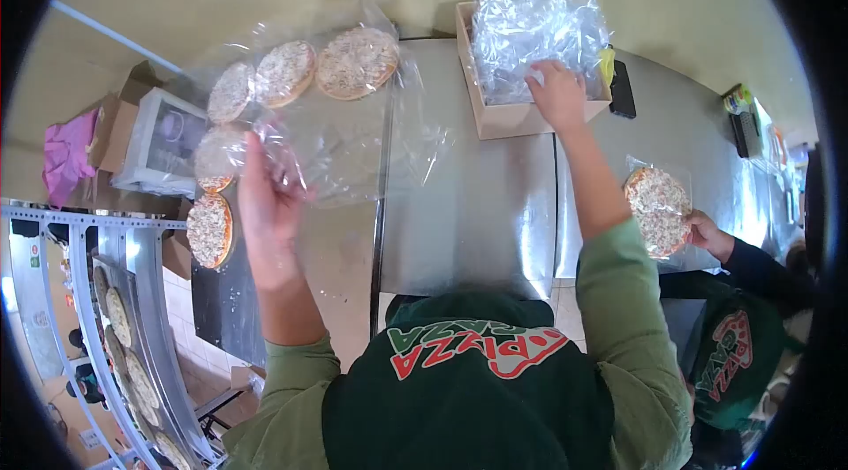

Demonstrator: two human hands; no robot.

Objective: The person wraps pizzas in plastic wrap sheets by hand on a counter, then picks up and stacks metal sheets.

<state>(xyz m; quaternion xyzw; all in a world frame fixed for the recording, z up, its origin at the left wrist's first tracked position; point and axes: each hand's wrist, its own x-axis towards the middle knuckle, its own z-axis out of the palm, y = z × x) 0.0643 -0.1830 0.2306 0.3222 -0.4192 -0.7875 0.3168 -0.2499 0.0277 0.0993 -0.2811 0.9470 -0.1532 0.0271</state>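
Observation:
My left hand (269, 214) is closed on a clear plastic bag (344, 152), which spreads out over the left side of the table. Behind and beside this bag several small pizzas (356, 64) topped with grated cheese form a curved row, some of them seen through clear plastic. The nearest pizza (209, 230) lies just left of my left hand. At the back, my right hand (558, 94) rests on a pile of clear plastic bags (534, 28) inside a light box (512, 123). Its fingers look apart; whether they pinch any plastic is hard to see.
At right, a co-worker's hand (704, 231) holds a cheese-topped pizza (658, 209) by clear plastic. A black phone (623, 90) lies beside the box. A metal rack (132, 245) with pizza bases stands at far left, near a cardboard box (132, 108) and pink plastic (69, 156).

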